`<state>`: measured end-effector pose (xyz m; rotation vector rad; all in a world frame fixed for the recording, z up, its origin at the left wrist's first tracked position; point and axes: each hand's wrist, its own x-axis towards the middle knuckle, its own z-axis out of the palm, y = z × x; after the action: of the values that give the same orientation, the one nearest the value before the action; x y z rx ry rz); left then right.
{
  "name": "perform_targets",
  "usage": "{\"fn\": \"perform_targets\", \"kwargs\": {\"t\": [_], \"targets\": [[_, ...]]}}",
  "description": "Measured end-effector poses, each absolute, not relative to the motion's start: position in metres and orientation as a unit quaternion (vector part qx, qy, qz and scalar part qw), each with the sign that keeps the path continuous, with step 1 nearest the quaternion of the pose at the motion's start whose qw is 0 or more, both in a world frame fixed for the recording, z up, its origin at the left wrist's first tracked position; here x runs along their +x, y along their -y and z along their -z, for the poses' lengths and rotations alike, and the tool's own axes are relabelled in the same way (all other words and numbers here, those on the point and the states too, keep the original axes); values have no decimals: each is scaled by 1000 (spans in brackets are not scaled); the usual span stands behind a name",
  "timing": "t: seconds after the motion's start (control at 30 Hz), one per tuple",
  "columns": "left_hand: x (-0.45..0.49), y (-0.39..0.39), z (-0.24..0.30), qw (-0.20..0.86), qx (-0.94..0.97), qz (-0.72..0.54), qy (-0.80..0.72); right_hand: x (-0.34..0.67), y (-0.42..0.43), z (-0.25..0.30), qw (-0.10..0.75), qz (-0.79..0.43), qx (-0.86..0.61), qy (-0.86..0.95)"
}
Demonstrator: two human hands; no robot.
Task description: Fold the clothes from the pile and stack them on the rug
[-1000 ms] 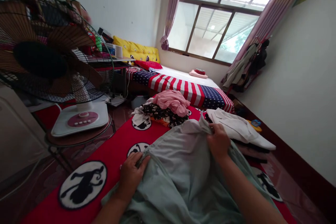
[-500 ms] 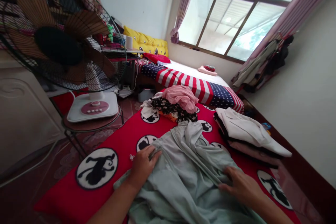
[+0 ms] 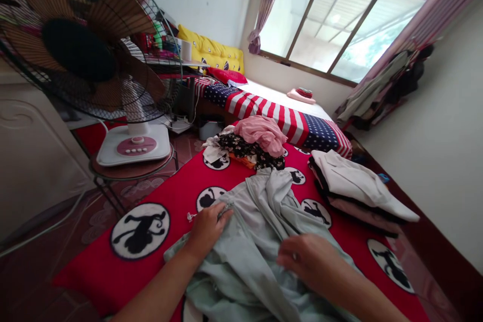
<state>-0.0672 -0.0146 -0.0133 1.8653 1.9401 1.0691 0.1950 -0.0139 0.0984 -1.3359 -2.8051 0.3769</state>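
Note:
A pale green garment (image 3: 249, 246) lies rumpled across the red cloth in front of me. My left hand (image 3: 207, 229) grips its left edge, thumb and fingers pinched on the fabric. Over the garment's right half is my right hand (image 3: 307, 261), slightly blurred, with its fingers curled inward; whatever may be in them is hidden. Beyond the garment's far end sits a loose heap with a pink cloth (image 3: 260, 133) on top of a black floral one (image 3: 241, 147).
A stack of folded clothes (image 3: 350, 181), white on top, lies at the right. On the left, a fan (image 3: 132, 146) stands on a round stool. The red cloth (image 3: 169, 188) bears round black-and-white figures. Behind is a bed with a flag-patterned cover (image 3: 271, 116).
My right hand has moved left from the garment's right side toward its middle, and its fingers are more curled. The garment's right side has shifted slightly left. My left hand keeps its grip.

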Motion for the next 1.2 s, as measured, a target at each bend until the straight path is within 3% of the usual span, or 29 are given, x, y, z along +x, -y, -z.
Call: {"fn": "perform_targets", "kwargs": {"t": [0.13,0.3,1.2], "targets": [[-67,15,11,132,639,-355,-670,133,-76,-81,97,-128,-476,865],[-67,17,11,159,633,-389,-650,103,-139,-43,109,-110,-501,851],[-65,16,5,144,637,-365,-664,111,-134,-37,96,-100,-492,859]]}}
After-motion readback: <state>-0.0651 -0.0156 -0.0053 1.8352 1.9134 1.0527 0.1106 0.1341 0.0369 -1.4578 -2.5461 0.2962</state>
